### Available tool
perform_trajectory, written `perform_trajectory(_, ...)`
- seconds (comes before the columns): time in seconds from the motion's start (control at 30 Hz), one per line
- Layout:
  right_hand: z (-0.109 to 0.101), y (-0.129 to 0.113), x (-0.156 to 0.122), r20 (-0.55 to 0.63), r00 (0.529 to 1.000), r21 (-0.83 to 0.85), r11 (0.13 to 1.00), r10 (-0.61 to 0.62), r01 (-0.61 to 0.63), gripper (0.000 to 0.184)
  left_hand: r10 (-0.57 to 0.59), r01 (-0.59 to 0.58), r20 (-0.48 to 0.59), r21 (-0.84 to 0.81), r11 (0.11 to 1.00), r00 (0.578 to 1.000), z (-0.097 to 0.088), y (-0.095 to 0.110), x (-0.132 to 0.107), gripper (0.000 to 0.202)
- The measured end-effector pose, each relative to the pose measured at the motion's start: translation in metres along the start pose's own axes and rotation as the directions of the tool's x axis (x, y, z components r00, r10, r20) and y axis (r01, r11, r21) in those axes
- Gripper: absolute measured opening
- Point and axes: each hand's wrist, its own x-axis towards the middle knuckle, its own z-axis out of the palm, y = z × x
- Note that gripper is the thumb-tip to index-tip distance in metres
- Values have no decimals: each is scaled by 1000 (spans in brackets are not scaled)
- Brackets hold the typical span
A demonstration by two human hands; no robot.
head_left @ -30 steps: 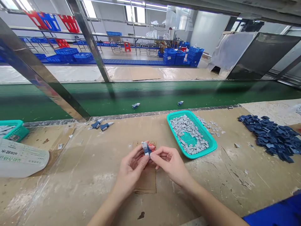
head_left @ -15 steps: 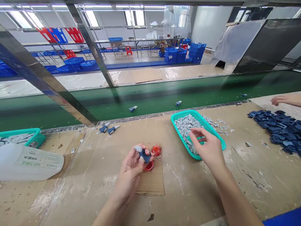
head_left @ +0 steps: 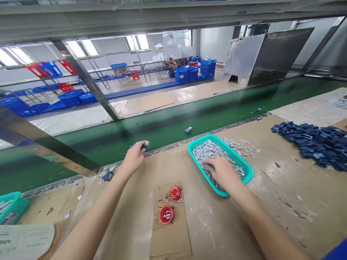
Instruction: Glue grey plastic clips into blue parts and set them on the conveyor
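Observation:
My left hand (head_left: 135, 157) reaches out over the near edge of the green conveyor belt (head_left: 168, 121). Its fingers pinch a dark blue plastic piece with a light grey tip (head_left: 146, 145), partly hidden by the hand. My right hand (head_left: 221, 171) is over the turquoise basket (head_left: 248, 172), thumb and fingers slightly apart, touching the small light grey plastic parts (head_left: 207, 151). Between my forearms, two red cups (head_left: 166, 215) with shiny liquid stand on a strip of cardboard (head_left: 170, 240).
Dark blue parts (head_left: 311, 142) lie heaped at the right. Another blue-and-grey piece (head_left: 188, 130) rides the belt. Left of my arm are finished-looking pieces (head_left: 107, 176), another turquoise basket (head_left: 16, 209) and a white plastic jug (head_left: 27, 238). A metal post (head_left: 89, 85) rises beyond.
My left hand has carried the blue-and-grey piece from near the red cups out to the belt. My right hand has lowered into the grey parts. The view has tilted and turned.

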Motion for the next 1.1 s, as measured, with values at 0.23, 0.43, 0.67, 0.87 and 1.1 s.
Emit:
perform_trajectory(0.23, 12, 9, 0, -62, 997, 78, 996, -39, 44, 24, 4, -1, -10, 253, 967, 1000, 25, -22, 47, 41)
perform_trajectory(0.43, -3, -4, -5, -75, 986, 674, 736, 148, -59, 21, -202, 245, -172, 279, 929, 964, -16, -56, 58, 39)
perform_trajectory(0.67, -19, -38, -23, 129, 989, 983, 140, -72, -118, 27, -341, 347, -148, 22, 937, 928, -38, -53, 32, 28)
perform_trajectory(0.87, -1, -62, -41, 287, 911, 953, -9, -295, -303, 29, -232, 201, -8, -467, 861, 973, -20, 23, -55, 49)
perform_trajectory(1.1, 28, -58, -46, 199, 971, 929, 341, -135, -143, 33, -448, 238, 103, -937, 256, 888, -13, 73, -152, 35)
